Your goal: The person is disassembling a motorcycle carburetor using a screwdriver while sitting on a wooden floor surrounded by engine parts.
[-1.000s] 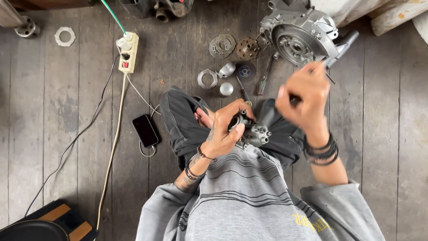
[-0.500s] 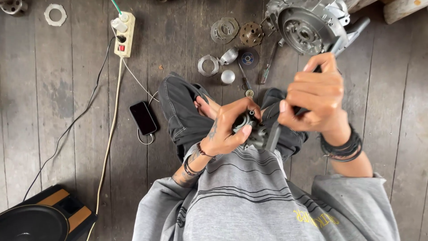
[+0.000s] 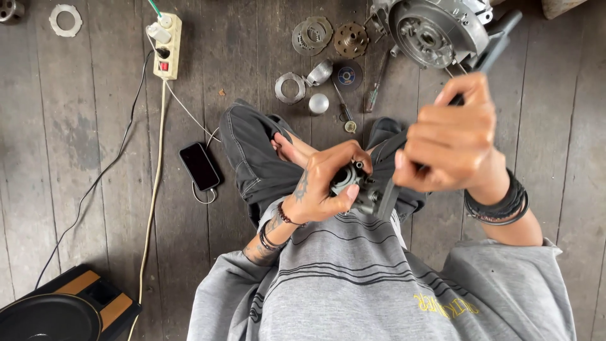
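Note:
I sit cross-legged on a wooden plank floor in a grey striped top. My left hand [image 3: 322,183] grips a small dark metal engine part [image 3: 356,186] held over my lap. My right hand [image 3: 451,142] is raised close to the camera and is closed around a long dark grey tool [image 3: 492,47]. The tool's lower end reaches down to the metal part, and its upper end points toward the top right. Black bands circle my right wrist, and thin bracelets my left.
A silver engine casing [image 3: 435,28] lies at the top right. Round clutch plates [image 3: 312,33], a ring [image 3: 289,87], a metal ball [image 3: 319,103] and a screwdriver [image 3: 374,85] lie ahead of my knees. A phone [image 3: 199,166], power strip [image 3: 167,44] and speaker [image 3: 57,312] are at left.
My right hand has come down and nearer the camera, bringing the tool's lower end onto the part in my left hand. The view has shifted slightly toward the floor ahead.

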